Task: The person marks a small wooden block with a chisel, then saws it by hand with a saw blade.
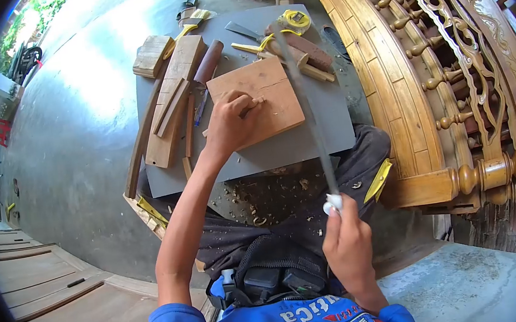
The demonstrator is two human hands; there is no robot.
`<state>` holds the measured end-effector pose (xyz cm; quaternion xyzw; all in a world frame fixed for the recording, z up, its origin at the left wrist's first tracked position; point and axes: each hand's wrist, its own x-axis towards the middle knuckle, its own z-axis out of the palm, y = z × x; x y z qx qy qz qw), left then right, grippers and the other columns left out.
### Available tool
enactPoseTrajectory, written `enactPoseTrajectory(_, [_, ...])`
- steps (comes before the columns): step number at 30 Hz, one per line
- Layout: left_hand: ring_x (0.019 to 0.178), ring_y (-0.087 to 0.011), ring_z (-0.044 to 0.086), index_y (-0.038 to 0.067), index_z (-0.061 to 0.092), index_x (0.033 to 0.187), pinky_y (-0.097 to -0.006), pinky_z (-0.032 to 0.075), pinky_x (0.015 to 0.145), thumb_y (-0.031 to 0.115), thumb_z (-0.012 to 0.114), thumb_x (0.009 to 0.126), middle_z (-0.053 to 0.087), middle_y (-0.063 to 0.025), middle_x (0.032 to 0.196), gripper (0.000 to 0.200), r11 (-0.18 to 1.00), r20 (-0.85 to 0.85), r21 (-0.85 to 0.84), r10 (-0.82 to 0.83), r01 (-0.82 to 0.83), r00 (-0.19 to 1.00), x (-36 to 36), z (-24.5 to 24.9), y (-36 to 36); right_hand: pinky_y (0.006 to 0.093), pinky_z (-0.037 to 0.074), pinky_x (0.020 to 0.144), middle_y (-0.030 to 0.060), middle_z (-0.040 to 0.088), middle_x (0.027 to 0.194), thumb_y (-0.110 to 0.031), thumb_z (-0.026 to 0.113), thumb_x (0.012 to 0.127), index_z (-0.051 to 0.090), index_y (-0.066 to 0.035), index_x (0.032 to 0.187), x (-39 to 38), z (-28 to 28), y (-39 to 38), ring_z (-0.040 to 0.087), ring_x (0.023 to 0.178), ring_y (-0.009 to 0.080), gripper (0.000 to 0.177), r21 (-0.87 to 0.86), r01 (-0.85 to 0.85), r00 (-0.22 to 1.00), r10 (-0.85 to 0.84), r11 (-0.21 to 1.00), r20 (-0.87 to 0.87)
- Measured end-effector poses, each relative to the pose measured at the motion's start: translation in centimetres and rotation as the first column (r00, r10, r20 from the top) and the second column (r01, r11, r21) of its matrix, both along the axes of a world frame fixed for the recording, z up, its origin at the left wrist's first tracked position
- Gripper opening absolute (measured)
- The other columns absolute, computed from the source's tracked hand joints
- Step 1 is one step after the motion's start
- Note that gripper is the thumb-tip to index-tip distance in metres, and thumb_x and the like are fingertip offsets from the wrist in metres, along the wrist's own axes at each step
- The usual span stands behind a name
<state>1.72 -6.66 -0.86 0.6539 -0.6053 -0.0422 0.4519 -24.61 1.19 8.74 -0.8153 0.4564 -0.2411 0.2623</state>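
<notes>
My left hand (234,118) is closed in a pinch on a small piece of wood (257,102), pressing it on a square wooden board (281,109). Part of that piece is hidden by my fingers. In my closed right hand (349,246), low and to the right over my lap, is the white end of a long, thin grey metal tool (310,114). Its kind I cannot make out for certain. The shaft points up and away, passing over the board's right side, slightly blurred at the far end.
A grey low table (324,135) bears wooden planks (172,110), a brown roll (208,62), a blue pen (201,109), a chisel-like blade (243,31) and a yellow tape measure (295,22). Wood shavings (253,202) lie below. A carved wooden bench (388,84) stands close on the right.
</notes>
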Motion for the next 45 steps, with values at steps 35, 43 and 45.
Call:
enactPoseTrajectory(35, [0.062, -0.0236, 0.060, -0.002, 0.066, 0.081, -0.0314, 0.048, 0.058, 0.010, 0.069, 0.075, 0.056, -0.0119, 0.073, 0.013, 0.998, 0.075, 0.060, -0.001, -0.004, 0.997, -0.4, 0.8, 0.1, 0.0477, 0.048, 0.052, 0.0225, 0.061, 0.070, -0.009, 0.050, 0.089, 0.047, -0.003, 0.103, -1.1, -7.5, 0.1, 0.060, 0.066, 0.0410, 0.016, 0.172, -0.033, 0.994, 0.049, 0.985, -0.093])
enactPoseTrajectory(43, [0.071, -0.0275, 0.057, 0.003, 0.065, 0.075, -0.0374, 0.046, 0.064, 0.011, 0.069, 0.072, 0.054, -0.0100, 0.070, 0.010, 1.000, 0.076, 0.020, -0.007, 0.005, 0.997, -0.4, 0.4, 0.0, 0.0486, 0.048, 0.051, 0.0229, 0.060, 0.066, -0.008, 0.051, 0.088, 0.046, -0.002, 0.102, 1.5, -7.6, -2.2, 0.060, 0.063, 0.0417, 0.016, 0.174, -0.019, 0.982, 0.051, 0.985, -0.180])
enactPoseTrajectory(45, [0.073, -0.0282, 0.056, 0.003, 0.065, 0.075, -0.0381, 0.046, 0.065, 0.011, 0.069, 0.072, 0.054, -0.0099, 0.070, 0.009, 1.000, 0.109, 0.009, -0.013, 0.012, 0.994, -0.4, 0.5, 0.1, 0.0481, 0.049, 0.050, 0.0237, 0.060, 0.064, -0.008, 0.050, 0.088, 0.046, -0.001, 0.098, 4.7, -7.0, -4.1, 0.061, 0.062, 0.0410, 0.013, 0.102, -0.028, 0.981, 0.047, 0.994, -0.190])
